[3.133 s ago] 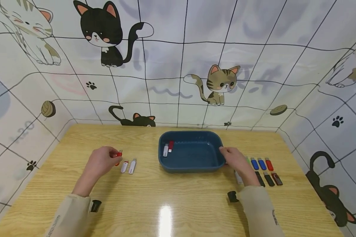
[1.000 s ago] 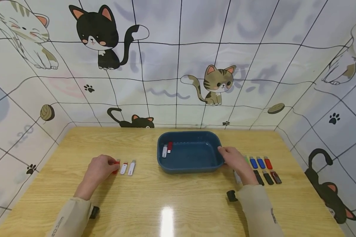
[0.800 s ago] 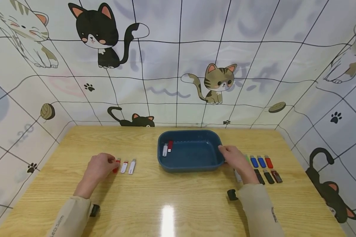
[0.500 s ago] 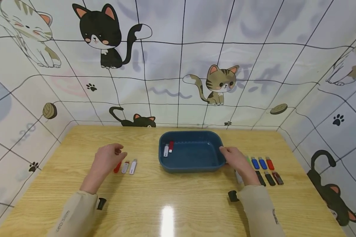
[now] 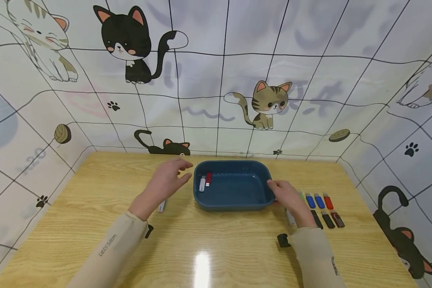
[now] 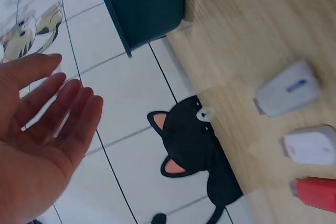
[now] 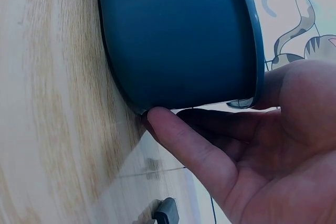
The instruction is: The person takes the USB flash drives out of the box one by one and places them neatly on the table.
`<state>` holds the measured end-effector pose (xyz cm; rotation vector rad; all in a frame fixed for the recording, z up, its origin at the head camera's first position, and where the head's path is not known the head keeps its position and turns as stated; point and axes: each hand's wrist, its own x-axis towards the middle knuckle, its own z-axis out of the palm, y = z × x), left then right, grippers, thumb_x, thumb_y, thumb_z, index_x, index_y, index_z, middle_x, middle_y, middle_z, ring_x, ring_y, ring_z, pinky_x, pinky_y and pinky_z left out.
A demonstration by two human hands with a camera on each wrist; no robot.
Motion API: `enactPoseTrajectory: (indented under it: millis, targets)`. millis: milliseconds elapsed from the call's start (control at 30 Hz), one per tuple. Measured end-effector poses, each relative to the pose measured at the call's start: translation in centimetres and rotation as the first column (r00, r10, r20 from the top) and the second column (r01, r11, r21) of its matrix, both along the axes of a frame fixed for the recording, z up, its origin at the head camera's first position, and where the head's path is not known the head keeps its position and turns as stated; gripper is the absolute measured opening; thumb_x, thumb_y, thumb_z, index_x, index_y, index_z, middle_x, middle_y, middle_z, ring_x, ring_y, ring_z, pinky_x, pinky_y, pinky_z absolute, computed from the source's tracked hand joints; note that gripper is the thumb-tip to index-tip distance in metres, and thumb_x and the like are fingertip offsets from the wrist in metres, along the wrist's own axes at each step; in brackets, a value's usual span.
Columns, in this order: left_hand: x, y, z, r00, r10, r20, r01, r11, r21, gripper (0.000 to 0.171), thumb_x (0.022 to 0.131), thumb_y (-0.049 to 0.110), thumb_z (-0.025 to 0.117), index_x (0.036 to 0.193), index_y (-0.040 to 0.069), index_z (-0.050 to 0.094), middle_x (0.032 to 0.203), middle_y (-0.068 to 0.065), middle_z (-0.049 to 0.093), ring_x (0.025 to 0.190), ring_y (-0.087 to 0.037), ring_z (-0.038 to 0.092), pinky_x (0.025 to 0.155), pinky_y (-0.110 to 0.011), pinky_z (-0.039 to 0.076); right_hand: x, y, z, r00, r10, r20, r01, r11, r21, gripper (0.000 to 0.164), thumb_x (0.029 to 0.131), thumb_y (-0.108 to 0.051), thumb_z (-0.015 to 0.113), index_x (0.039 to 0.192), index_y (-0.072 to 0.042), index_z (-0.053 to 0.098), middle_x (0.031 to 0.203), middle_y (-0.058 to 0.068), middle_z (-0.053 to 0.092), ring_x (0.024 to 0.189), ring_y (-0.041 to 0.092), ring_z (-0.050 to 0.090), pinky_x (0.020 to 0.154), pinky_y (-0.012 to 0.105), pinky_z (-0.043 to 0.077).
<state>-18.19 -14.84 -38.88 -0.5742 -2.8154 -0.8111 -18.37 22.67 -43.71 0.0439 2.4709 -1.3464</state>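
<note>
My left hand (image 5: 167, 180) hovers just left of the dark blue bin (image 5: 234, 206), its fingers loosely spread with nothing in them. Below its wrist a white USB stick (image 5: 161, 206) pokes out. The left wrist view shows that grey-white USB stick (image 6: 291, 88) lying in a row with a smaller white one (image 6: 312, 145) and a red one (image 6: 317, 193). My right hand (image 5: 286, 196) grips the bin's right end, with the thumb at the rim and fingers under it. Inside the bin's left end lie a white USB stick (image 5: 202, 184) and a red one (image 5: 209, 178).
Several USB sticks lie in two rows to the right, among them a blue one (image 5: 310, 201), a red one (image 5: 328, 201), a black one (image 5: 328, 220) and a dark red one (image 5: 337, 219). My right forearm partly covers others. A cat-print backdrop (image 5: 201, 112) rises behind the table (image 5: 165, 252).
My left hand lowered the red USB stick beside the two white ones, let it go, then rose and moved right to the bin's left end. The right hand stays on the bin.
</note>
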Motion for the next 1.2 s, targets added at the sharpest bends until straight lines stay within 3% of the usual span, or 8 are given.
enactPoseTrajectory:
  millis: [133,333,600,767,967,1033,1200]
  targets:
    - [-1.0,1.2,0.1,0.992,-0.121,-0.031,0.117,0.987,-0.114,0.029,0.095,0.013,0.076,0.122,0.004,0.073,0.119,-0.010,0.070,0.106,-0.027,0.068,0.091,-0.042,0.058,0.1,-0.1,0.0,1.000,0.001,-0.006,-0.001,1.000,0.007,0.057,0.113,-0.034,0.037,0.143,0.012,0.049,0.150,0.036,0.043,0.133,0.048,0.050,0.092,0.048,0.059]
    - [-2.6,2.5,-0.1,0.955,-0.296,0.007,0.290,0.928,-0.235,0.026,0.097,0.011,0.072,0.122,0.005,0.073,0.117,-0.010,0.068,0.105,-0.025,0.065,0.092,-0.040,0.055,0.1,-0.3,0.2,1.000,-0.001,-0.004,0.001,1.000,0.022,0.058,0.113,-0.035,0.037,0.146,0.012,0.047,0.151,0.035,0.042,0.134,0.048,0.049,0.093,0.048,0.059]
    - [-4.0,3.4,-0.4,0.914,-0.403,0.053,0.397,0.856,-0.330,0.019,0.096,0.009,0.073,0.115,0.005,0.075,0.114,-0.009,0.068,0.103,-0.023,0.064,0.092,-0.037,0.056,0.1,-0.6,0.2,1.000,-0.003,-0.003,0.003,1.000,0.018,0.058,0.114,-0.032,0.037,0.149,0.014,0.043,0.153,0.036,0.040,0.135,0.048,0.049,0.094,0.048,0.058]
    - [-4.9,4.3,-0.9,0.893,-0.440,0.093,0.438,0.805,-0.400,0.016,0.097,0.007,0.071,0.112,0.004,0.076,0.109,-0.007,0.067,0.098,-0.022,0.064,0.089,-0.036,0.056,0.1,-0.5,0.3,1.000,-0.003,0.015,0.003,1.000,0.002,0.059,0.114,-0.031,0.036,0.150,0.015,0.039,0.156,0.037,0.034,0.139,0.050,0.043,0.096,0.048,0.057]
    - [-5.8,5.6,-1.8,0.901,-0.414,0.128,0.419,0.758,-0.500,0.009,0.099,0.008,0.069,0.104,0.008,0.077,0.096,-0.003,0.061,0.084,-0.018,0.058,0.078,-0.032,0.054,0.2,-0.4,0.4,1.000,-0.009,0.030,0.009,1.000,-0.005,0.059,0.114,-0.031,0.035,0.151,0.015,0.036,0.157,0.037,0.032,0.142,0.050,0.040,0.098,0.049,0.056]
    - [-6.0,6.0,-2.2,0.905,-0.408,0.119,0.400,0.723,-0.563,0.009,0.099,0.009,0.070,0.104,0.010,0.077,0.095,-0.002,0.060,0.083,-0.018,0.058,0.076,-0.030,0.054,0.2,-0.4,0.3,1.000,-0.013,0.027,0.013,1.000,-0.008,0.059,0.114,-0.030,0.036,0.151,0.016,0.037,0.156,0.037,0.033,0.141,0.050,0.041,0.098,0.049,0.056]
    - [-6.1,6.8,-2.9,0.907,-0.407,0.105,0.357,0.612,-0.705,0.016,0.100,0.012,0.069,0.114,0.015,0.077,0.104,-0.004,0.064,0.093,-0.019,0.062,0.082,-0.031,0.058,0.2,-0.4,0.3,1.000,-0.016,0.015,0.016,1.000,-0.009,0.059,0.114,-0.030,0.036,0.149,0.017,0.040,0.154,0.038,0.036,0.139,0.050,0.044,0.097,0.049,0.057]
